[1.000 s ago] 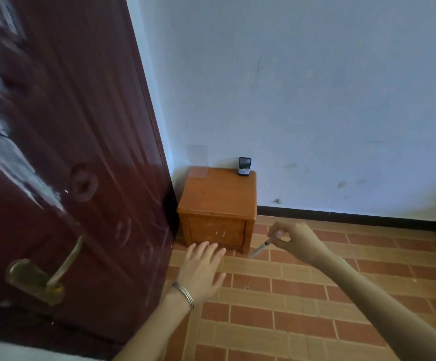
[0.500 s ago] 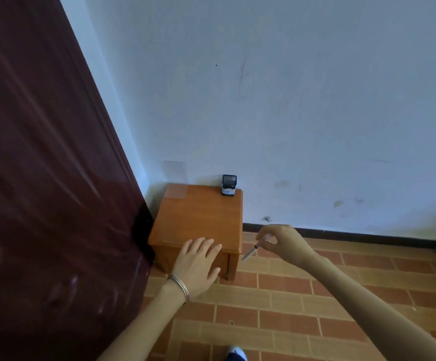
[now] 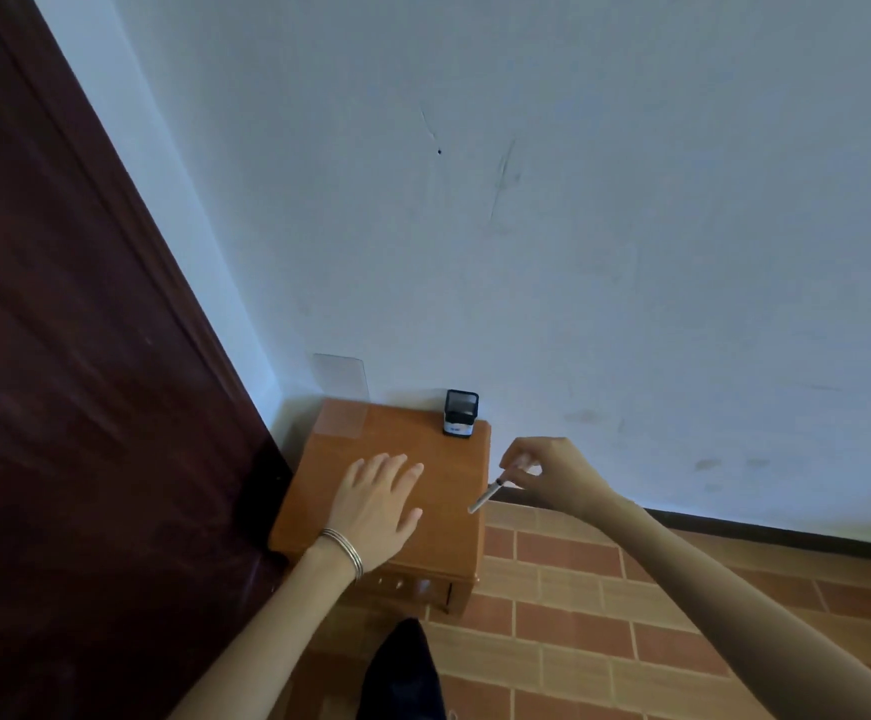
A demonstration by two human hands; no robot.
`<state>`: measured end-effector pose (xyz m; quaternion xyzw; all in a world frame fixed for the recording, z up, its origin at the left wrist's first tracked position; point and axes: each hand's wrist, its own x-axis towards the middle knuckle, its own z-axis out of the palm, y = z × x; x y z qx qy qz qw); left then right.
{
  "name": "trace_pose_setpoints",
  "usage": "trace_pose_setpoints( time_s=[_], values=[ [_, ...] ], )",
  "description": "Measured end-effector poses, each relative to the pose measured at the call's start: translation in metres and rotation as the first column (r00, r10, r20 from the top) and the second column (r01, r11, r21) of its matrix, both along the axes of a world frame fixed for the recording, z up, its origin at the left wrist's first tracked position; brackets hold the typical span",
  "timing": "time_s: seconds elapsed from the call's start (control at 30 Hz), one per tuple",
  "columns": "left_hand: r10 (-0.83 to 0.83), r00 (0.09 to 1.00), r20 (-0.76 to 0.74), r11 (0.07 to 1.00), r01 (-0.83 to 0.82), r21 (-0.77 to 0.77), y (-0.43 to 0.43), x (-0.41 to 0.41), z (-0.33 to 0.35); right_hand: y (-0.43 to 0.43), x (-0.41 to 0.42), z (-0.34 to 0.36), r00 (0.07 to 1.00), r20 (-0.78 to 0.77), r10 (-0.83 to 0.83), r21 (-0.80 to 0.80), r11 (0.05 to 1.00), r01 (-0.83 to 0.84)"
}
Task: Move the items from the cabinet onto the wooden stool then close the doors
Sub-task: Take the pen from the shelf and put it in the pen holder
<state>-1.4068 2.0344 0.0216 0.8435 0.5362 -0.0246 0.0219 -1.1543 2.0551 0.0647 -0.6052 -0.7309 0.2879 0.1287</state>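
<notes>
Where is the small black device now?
In the head view, the small black device stands at the back right corner of the wooden stool, against the wall.

This is a room in a home. A plain pale wall [image 3: 578,226] meets a brick-patterned tile floor [image 3: 604,615] at a dark skirting board [image 3: 786,537]. A dark wooden door [image 3: 59,407] stands beside a small wooden stool [image 3: 402,444].

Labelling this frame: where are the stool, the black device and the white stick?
stool [image 3: 412,433], head view, bare top.
black device [image 3: 460,414], head view, front face.
white stick [image 3: 484,496], head view, mid shaft.
</notes>
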Motion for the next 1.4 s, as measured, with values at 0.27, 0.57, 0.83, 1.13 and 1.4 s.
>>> trace_pose_setpoints(
  time_s=[0.27, 0.57, 0.83, 1.13, 1.4],
  values=[
    [-0.056, 0.998, -0.001, 0.998, 0.056, -0.024, 0.121, 0.003, -0.009, 0.109, -0.003, -0.003, 0.997, -0.025, -0.076, -0.053, 0.996, 0.074],
    [-0.039, 0.999, -0.017, 0.993, 0.037, -0.109, 0.215, 0.009, -0.065, 0.226, -0.004, -0.067, 0.983, 0.008, -0.185, -0.129, 0.974, 0.184],
    [0.066, 0.995, -0.08, 0.973, -0.082, -0.214, 0.264, 0.023, -0.131, 0.305, 0.004, -0.16, 0.96, 0.034, -0.276, -0.279, 0.92, 0.275],
    [0.145, 0.988, -0.057, 0.944, -0.155, -0.292, 0.27, 0.052, -0.176, 0.329, 0.001, -0.249, 0.941, 0.069, -0.333, -0.421, 0.845, 0.33],
    [0.162, 0.981, -0.106, 0.934, -0.187, -0.306, 0.27, 0.057, -0.185, 0.321, 0.005, -0.259, 0.927, 0.05, -0.372, -0.454, 0.818, 0.353]
  ],
)
